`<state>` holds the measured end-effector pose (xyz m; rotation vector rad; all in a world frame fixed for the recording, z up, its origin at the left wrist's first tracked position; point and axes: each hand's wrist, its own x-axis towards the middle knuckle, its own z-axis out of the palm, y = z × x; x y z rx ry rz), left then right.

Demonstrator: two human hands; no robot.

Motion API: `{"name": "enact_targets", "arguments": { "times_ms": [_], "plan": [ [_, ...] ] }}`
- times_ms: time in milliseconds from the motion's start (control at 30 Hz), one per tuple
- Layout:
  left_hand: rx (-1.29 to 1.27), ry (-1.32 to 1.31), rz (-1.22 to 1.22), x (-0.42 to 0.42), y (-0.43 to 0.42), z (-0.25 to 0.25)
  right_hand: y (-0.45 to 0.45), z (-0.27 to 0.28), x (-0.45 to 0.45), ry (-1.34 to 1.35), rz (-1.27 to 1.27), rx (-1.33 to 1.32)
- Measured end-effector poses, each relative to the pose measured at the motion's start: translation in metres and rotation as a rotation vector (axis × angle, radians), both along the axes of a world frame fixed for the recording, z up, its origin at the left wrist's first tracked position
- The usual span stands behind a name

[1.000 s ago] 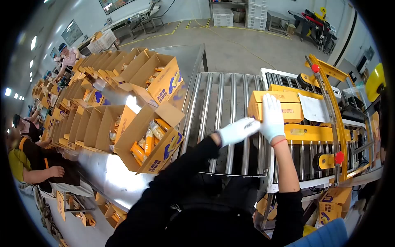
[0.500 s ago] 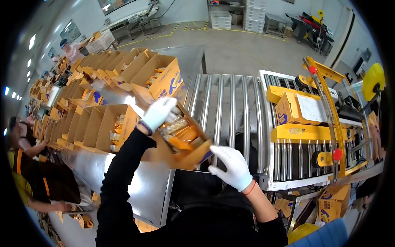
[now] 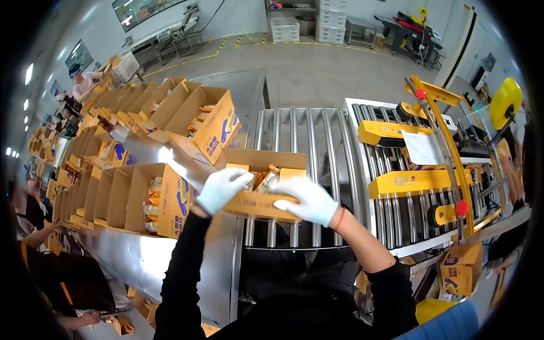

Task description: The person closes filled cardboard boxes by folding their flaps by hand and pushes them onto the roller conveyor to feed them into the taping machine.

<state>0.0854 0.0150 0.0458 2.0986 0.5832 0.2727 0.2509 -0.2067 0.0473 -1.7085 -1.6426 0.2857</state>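
Observation:
An open cardboard box (image 3: 249,206) sits at the left part of the roller conveyor (image 3: 316,170), its back wall standing up. Several packets in orange and clear wrap (image 3: 266,180) lie inside it. My left hand (image 3: 221,190), in a white glove, grips the box's near left corner. My right hand (image 3: 309,199), also gloved, is closed over the near right edge, with its fingertips on the front side. The fingers hide part of the packets and of the right wall.
Rows of open filled boxes (image 3: 170,198) stand on the metal table (image 3: 192,266) at left. At right, a yellow-railed machine (image 3: 396,184) holds another box under a white sheet (image 3: 424,148). Other people (image 3: 85,82) work along the left side. A carton (image 3: 460,269) is low at right.
The box has turned from a slant to nearly square on the rollers. My right hand has come onto its near edge, and my left hand has moved down to its near left corner.

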Motion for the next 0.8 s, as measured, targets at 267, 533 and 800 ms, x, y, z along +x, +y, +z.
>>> {"name": "enact_targets", "arguments": {
  "times_ms": [267, 533, 800],
  "plan": [
    [-0.899, -0.457, 0.201, -0.027, 0.054, -0.115, -0.025, -0.030, -0.022, -0.447, -0.187, -0.079],
    [-0.509, -0.113, -0.281, 0.150, -0.078, -0.089, -0.030, -0.036, 0.095, -0.589, -0.650, -0.225],
    [1.215, 0.244, 0.701, 0.062, 0.149, -0.028, -0.065, -0.068, 0.145, -0.583, -0.866, -0.147]
  ]
}}
